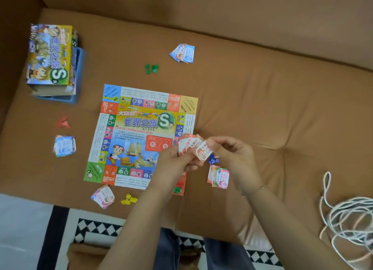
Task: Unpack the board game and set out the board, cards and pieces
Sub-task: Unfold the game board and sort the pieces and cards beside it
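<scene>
- Both hands meet over the board's near right corner: the left hand grips a fanned stack of orange-and-white cards, and the right hand pinches one card at the fan's right end between thumb and fingers.
- Flat and square, the paper game board lies unfolded on the tan leather sofa seat; its right edge runs under the hands.
- Small piles ring the board: blue cards and green pieces beyond it, red pieces and another blue-and-white pile to the left, pink cards and yellow pieces near the seat's front edge, blue pieces and pink-and-orange cards just right of the hands.
- Far left, the glossy box lid rests on the blue plastic tray by the armrest.
- Open cushion stretches right of the board up to a coiled white cord.
</scene>
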Motion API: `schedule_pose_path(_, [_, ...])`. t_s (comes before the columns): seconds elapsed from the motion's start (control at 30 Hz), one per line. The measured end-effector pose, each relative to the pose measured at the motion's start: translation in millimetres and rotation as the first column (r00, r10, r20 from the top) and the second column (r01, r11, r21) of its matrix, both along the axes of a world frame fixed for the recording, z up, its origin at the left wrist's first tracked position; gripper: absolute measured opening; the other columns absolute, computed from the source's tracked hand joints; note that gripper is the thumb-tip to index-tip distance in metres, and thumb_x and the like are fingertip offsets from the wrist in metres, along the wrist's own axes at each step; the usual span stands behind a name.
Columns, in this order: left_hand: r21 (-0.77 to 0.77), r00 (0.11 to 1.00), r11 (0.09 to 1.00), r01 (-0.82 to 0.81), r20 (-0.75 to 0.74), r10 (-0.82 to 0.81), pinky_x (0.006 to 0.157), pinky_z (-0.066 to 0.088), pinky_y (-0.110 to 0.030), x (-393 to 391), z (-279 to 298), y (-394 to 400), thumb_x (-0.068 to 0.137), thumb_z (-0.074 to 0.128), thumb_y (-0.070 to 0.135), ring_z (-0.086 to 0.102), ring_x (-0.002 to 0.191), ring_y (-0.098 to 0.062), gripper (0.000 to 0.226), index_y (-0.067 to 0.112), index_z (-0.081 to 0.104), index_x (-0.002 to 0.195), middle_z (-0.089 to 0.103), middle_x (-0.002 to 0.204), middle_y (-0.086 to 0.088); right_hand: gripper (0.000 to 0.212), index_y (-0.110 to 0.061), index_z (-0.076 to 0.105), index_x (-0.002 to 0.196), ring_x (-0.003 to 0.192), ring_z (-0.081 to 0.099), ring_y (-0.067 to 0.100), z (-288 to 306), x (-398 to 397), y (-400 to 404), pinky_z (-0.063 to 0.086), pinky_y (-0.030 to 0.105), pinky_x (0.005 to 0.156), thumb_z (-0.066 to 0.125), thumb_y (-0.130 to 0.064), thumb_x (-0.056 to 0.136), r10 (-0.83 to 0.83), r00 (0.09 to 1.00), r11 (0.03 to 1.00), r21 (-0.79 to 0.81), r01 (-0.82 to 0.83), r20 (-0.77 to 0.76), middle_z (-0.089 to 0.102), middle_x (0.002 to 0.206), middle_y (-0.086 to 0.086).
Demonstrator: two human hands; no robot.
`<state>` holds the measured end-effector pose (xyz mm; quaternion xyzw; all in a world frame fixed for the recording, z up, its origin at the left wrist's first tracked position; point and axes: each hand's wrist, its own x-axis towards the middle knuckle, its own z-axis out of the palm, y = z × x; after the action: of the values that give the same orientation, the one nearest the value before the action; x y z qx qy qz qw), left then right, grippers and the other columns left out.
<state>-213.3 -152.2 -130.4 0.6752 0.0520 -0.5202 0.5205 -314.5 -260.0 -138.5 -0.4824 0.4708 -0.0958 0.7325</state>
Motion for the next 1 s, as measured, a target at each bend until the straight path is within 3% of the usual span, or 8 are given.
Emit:
schedule_pose_path(0.1, [0.025,1.000,1.000,0.016,0.014,-0.016,0.056,0.054,-0.016,0,-2,3,0.091,0.061,0.012,0.069,0.061,-0.010,0.011,0.012,0.066,0.082,0.073,0.066,0.001,0.021,-0.010,0.071,0.101,0.073,0.060,0.017,-1,-1,2,0.050,0.020,0.067,0.072,-0.011,0.080,0.080,0.997,0.996,-0.036,-0.081,-0.017,0.067,0.078,0.010])
schedule_pose_path(0.3, [0.012,0.997,0.997,0.074,0.001,-0.074,0.059,0.054,-0.016,-5,-7,9,0.092,0.060,0.017,0.070,0.067,-0.010,0.010,0.012,0.067,0.087,0.073,0.076,-0.004,0.002,-0.011,0.072,0.084,0.074,0.058,0.022,-7,-10,6,0.050,0.035,0.071,0.070,-0.010,0.084,0.140,0.988,0.980,-0.135,-0.148,-0.067,0.070,0.077,0.003])
schedule_pose_path(0.37, [0.006,0.997,0.997,0.080,0.008,-0.080,0.061,0.055,-0.016,-7,-9,13,0.093,0.059,0.019,0.069,0.066,-0.007,0.014,0.008,0.068,0.090,0.073,0.075,-0.002,0.004,-0.012,0.071,0.083,0.072,0.059,0.016,-12,-18,4,0.051,0.033,0.070,0.069,-0.009,0.084,0.094,0.990,0.977,-0.181,-0.112,-0.104,0.071,0.079,0.003])
schedule_pose_path(0.43, [0.022,0.994,0.994,0.103,0.027,-0.103,0.064,0.055,-0.017,-8,-11,18,0.094,0.057,0.020,0.067,0.066,-0.005,0.016,0.008,0.067,0.092,0.073,0.076,0.001,0.007,-0.016,0.071,0.079,0.064,0.055,0.005,-24,-32,0,0.048,0.020,0.063,0.070,-0.010,0.084,0.090,0.978,0.963,-0.235,-0.134,-0.187,0.068,0.073,-0.005])
schedule_pose_path(0.6, [0.109,0.987,0.981,0.163,-0.016,-0.163,0.059,0.047,-0.024,-13,-17,30,0.096,0.053,0.021,0.055,0.052,-0.010,0.018,0.008,0.061,0.086,0.060,0.065,0.000,0.017,-0.026,0.066,0.071,0.060,0.049,-0.002,-62,-67,-4,0.039,0.020,0.063,0.071,-0.014,0.082,0.299,0.852,0.853,-0.279,-0.441,-0.431,0.063,0.075,-0.007])
schedule_pose_path(0.77, [0.080,0.971,0.992,0.102,-0.224,-0.082,0.045,0.038,-0.023,-22,-16,32,0.103,0.035,0.028,0.048,0.039,-0.012,0.037,0.007,0.061,0.088,0.052,0.058,0.000,0.006,-0.023,0.063,0.079,0.070,0.050,0.010,-78,-74,4,0.036,0.024,0.057,0.065,-0.025,0.084,0.288,0.716,0.707,-0.363,-0.607,-0.636,0.056,0.079,-0.008])
schedule_pose_path(0.87, [0.019,0.958,0.998,0.055,-0.283,-0.047,0.045,0.042,-0.020,-33,-14,34,0.103,0.032,0.029,0.051,0.044,-0.011,0.040,0.004,0.063,0.094,0.054,0.062,-0.002,0.008,-0.023,0.058,0.087,0.075,0.050,0.010,-77,-74,9,0.037,0.025,0.058,0.065,-0.026,0.084,0.260,0.722,0.697,-0.393,-0.600,-0.641,0.051,0.081,-0.012])
schedule_pose_path(1.0, [0.024,0.950,0.999,0.025,-0.312,-0.016,0.061,0.052,-0.023,-47,-15,34,0.102,0.035,0.031,0.058,0.059,-0.010,0.039,0.007,0.066,0.099,0.058,0.070,-0.001,0.017,-0.023,0.054,0.096,0.082,0.051,0.006,-65,-83,7,0.044,0.029,0.064,0.066,-0.024,0.083,0.221,0.772,0.691,-0.463,-0.555,-0.596,0.048,0.097,-0.012])
